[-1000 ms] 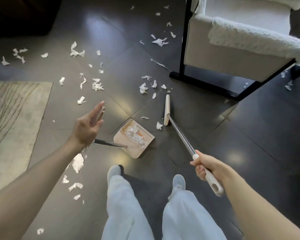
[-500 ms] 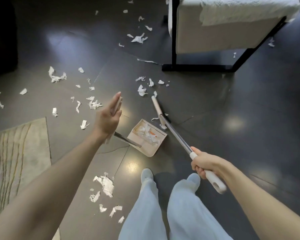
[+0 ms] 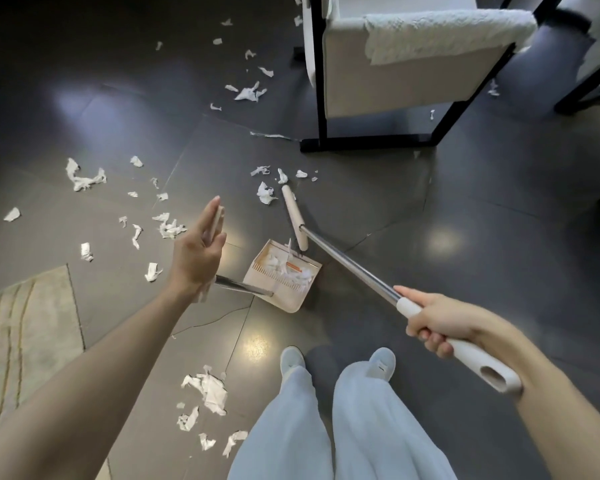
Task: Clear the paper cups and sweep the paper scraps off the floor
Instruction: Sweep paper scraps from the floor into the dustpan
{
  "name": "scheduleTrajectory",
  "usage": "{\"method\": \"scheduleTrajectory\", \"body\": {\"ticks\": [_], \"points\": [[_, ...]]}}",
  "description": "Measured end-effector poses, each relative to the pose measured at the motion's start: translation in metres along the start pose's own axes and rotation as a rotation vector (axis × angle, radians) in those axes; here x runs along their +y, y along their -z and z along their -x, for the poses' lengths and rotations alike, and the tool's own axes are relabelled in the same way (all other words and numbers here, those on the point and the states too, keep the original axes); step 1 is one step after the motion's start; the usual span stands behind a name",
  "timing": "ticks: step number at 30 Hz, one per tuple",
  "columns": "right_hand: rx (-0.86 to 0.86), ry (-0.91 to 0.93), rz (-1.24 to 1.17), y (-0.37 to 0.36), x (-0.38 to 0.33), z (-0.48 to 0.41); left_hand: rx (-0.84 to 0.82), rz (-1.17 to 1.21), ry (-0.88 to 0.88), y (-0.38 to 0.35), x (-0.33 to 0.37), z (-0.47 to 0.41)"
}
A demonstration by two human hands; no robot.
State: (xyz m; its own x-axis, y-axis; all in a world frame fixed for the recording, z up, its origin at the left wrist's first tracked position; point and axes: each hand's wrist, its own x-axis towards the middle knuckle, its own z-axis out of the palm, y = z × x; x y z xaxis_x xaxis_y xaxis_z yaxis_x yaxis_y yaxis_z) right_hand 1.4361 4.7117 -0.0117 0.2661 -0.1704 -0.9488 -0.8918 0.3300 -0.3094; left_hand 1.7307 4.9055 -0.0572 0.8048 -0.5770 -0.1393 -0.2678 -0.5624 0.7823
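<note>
Sweeping midway: some paper scraps (image 3: pixel 278 263) lie in the dustpan (image 3: pixel 288 300), many still litter the floor (image 3: pixel 465 202); the right hand (image 3: pixel 440 320) has its fingers wrapped round the broom (image 3: pixel 347 268), and the left hand (image 3: pixel 198 251) pinches the dustpan handle (image 3: pixel 243 287).

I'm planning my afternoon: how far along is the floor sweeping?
Done: some scraps already lie in the dustpan. In hand: the right hand grips the broom, its head beside the pan; the left hand holds the dustpan's handle. Left: most of it. Paper lies beside the rug, by the feet and near the chair. No paper cups in view.
</note>
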Motion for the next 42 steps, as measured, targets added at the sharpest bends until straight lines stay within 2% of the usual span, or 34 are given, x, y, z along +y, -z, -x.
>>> {"method": "scheduleTrajectory", "body": {"ticks": [4,10,15,20,22,26,32,42], "points": [[0.038,0.045,-0.067,0.005,-0.026,-0.018,0.012,-0.03,-0.035,0.005,0.003,-0.018],[0.145,0.082,-0.003,0.031,-0.089,-0.078,0.056,-0.036,-0.021,0.013,0.008,-0.079],[0.23,0.096,0.278,0.063,-0.155,-0.127,0.087,-0.038,-0.014,0.026,0.008,-0.138],[0.319,0.062,0.487,0.079,-0.208,-0.165,0.01,0.003,-0.047,0.041,0.007,-0.182],[0.303,0.047,0.457,0.075,-0.224,-0.176,-0.012,-0.03,-0.052,0.051,0.001,-0.188],[0.174,0.022,0.208,0.055,-0.251,-0.195,-0.007,-0.049,-0.07,0.057,-0.007,-0.19],[0.029,-0.056,-0.021,0.008,-0.256,-0.173,-0.028,-0.1,-0.036,0.074,-0.031,-0.193],[0.195,-0.025,-0.02,-0.028,-0.23,-0.13,-0.094,0.036,0.006,0.062,-0.025,-0.186]]}}
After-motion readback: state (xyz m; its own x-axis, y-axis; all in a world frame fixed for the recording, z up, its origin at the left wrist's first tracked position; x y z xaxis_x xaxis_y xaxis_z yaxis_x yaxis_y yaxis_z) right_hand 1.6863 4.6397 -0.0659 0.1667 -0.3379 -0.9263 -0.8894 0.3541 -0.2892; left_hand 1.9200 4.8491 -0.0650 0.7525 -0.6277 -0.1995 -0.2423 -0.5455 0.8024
